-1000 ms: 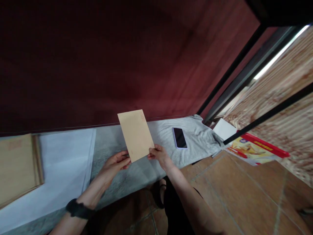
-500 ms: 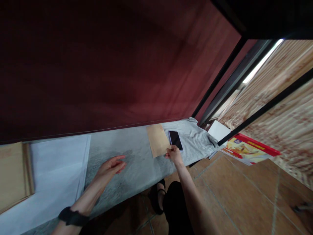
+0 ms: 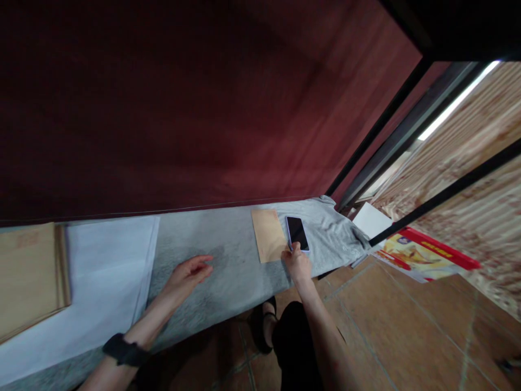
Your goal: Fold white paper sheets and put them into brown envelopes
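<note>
A smartphone [image 3: 297, 232] with a dark screen and pale lilac edge lies on the grey cloth. My right hand [image 3: 298, 266] has its fingers closed at the phone's near end, thumb side close to the envelope's corner. Just left of the phone, a brown paper envelope [image 3: 268, 236] lies flat by itself; faint reddish print shows near its top. My left hand [image 3: 190, 274], with a black band on the wrist, hovers over the cloth with fingers loosely stretched and holds nothing.
Brown envelopes [image 3: 32, 277] are stacked at far left on white sheets [image 3: 106, 271]. Grey cloth [image 3: 228, 233] covers the narrow bench beside a dark red panel [image 3: 203, 136]. On the right are a black metal bar [image 3: 443, 193], a red and yellow box [image 3: 423, 252] and tiled floor [image 3: 378, 309].
My right hand has left the small envelope's lower corner and shifted right onto the phone's near end. My left hand keeps nearly the same pose. The view has turned slightly left.
</note>
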`<state>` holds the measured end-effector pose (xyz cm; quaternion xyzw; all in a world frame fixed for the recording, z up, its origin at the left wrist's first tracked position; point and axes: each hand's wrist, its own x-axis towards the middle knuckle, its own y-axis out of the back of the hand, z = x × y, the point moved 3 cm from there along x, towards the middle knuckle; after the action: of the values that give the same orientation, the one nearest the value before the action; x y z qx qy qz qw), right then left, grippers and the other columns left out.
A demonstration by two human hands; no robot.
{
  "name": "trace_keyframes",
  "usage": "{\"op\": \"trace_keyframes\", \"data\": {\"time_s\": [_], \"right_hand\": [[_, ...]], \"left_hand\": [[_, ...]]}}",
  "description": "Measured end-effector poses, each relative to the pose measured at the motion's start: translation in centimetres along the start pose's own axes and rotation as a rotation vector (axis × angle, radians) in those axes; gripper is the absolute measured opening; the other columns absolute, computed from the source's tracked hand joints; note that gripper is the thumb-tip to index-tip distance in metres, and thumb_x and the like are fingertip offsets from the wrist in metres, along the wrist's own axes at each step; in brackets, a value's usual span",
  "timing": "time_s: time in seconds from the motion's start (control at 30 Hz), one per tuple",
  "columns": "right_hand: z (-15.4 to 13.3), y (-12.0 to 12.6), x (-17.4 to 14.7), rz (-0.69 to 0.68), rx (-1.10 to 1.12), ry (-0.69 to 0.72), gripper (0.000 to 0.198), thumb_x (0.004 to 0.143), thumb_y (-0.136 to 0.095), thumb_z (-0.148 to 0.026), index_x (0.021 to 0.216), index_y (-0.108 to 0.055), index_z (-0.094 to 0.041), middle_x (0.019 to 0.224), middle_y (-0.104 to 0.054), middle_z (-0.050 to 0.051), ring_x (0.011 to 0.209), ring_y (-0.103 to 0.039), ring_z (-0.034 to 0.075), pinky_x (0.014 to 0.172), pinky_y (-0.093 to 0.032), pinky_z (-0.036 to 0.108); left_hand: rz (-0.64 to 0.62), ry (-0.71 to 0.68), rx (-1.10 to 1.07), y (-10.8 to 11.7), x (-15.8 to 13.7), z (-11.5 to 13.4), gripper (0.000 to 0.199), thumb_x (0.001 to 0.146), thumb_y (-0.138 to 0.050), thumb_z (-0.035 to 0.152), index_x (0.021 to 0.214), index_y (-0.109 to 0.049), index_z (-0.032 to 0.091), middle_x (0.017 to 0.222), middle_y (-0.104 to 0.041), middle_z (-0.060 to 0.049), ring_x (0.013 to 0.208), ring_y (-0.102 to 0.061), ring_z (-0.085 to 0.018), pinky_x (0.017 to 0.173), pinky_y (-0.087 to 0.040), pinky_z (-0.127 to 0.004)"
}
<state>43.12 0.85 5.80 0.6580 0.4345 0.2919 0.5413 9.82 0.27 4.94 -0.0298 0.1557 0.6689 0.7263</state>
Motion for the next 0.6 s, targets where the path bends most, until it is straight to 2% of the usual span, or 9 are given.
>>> {"op": "trace_keyframes", "data": {"time_s": [0.1,0.2,0.3,0.37,0.43,0.5,0.6], "right_hand": [[-0.3,0.1,-0.3,0.016,-0.110,0.032,0.033,0.099,-0.048,-0.030,0.126,-0.053,-0.012,0.098,-0.075,0.019,0.098,-0.075,0.031,0.080,-0.052,0.034],[-0.2,0.0,-0.6,0.029,-0.157,0.077,0.030,0.101,-0.047,-0.031,0.124,-0.055,-0.013,0.096,-0.076,0.018,0.095,-0.075,0.030,0.077,-0.051,0.034],[-0.2,-0.2,-0.6,0.067,-0.150,0.126,0.027,0.101,-0.050,-0.034,0.119,-0.057,-0.016,0.094,-0.076,0.014,0.091,-0.075,0.028,0.073,-0.049,0.031],[-0.4,-0.3,-0.3,0.131,-0.101,0.159,0.026,0.101,-0.050,-0.034,0.119,-0.058,-0.018,0.096,-0.076,0.013,0.089,-0.075,0.026,0.070,-0.047,0.029],[-1.2,-0.9,-0.1,0.123,-0.007,0.242,0.025,0.101,-0.048,-0.034,0.118,-0.059,-0.019,0.091,-0.076,0.010,0.085,-0.075,0.025,0.067,-0.046,0.028],[-2.7,-1.9,-0.2,0.068,0.098,0.344,0.025,0.101,-0.046,-0.034,0.115,-0.061,-0.020,0.086,-0.075,0.007,0.082,-0.074,0.023,0.066,-0.045,0.027],[-5.5,-3.6,-1.1,0.005,0.195,0.468,0.025,0.100,-0.045,-0.031,0.112,-0.063,-0.021,0.085,-0.075,0.006,0.082,-0.073,0.022,0.068,-0.046,0.026]], "left_hand": [[0.024,-0.064,0.070,0.2,0.5,-0.8,0.052,0.062,-0.072,0.055,0.099,-0.073,0.019,0.079,-0.073,-0.005,0.077,-0.068,-0.024,0.071,-0.053,-0.035],[0.071,-0.140,0.250,0.5,0.3,-1.2,0.043,0.074,-0.064,0.048,0.103,-0.074,0.018,0.088,-0.076,-0.008,0.083,-0.070,-0.027,0.080,-0.055,-0.039],[0.171,-0.201,0.600,1.4,-0.8,-0.8,0.042,0.085,-0.053,0.035,0.118,-0.071,0.015,0.115,-0.074,-0.015,0.108,-0.068,-0.031,0.099,-0.050,-0.044],[0.304,-0.210,0.861,2.5,-1.7,-0.3,0.048,0.090,-0.049,0.030,0.132,-0.063,0.013,0.139,-0.062,-0.019,0.130,-0.056,-0.034,0.110,-0.042,-0.048],[0.431,-0.130,1.054,4.0,-2.6,0.0,0.054,0.094,-0.046,0.030,0.143,-0.053,0.009,0.153,-0.048,-0.023,0.143,-0.042,-0.038,0.114,-0.035,-0.054],[0.517,0.016,1.154,5.7,-3.3,-0.2,0.059,0.096,-0.044,0.032,0.149,-0.045,0.005,0.157,-0.039,-0.027,0.147,-0.033,-0.042,0.112,-0.036,-0.059],[0.546,0.214,1.199,7.8,-4.2,-1.0,0.066,0.096,-0.045,0.037,0.151,-0.040,0.001,0.158,-0.036,-0.031,0.146,-0.032,-0.046,0.104,-0.042,-0.062]]}}
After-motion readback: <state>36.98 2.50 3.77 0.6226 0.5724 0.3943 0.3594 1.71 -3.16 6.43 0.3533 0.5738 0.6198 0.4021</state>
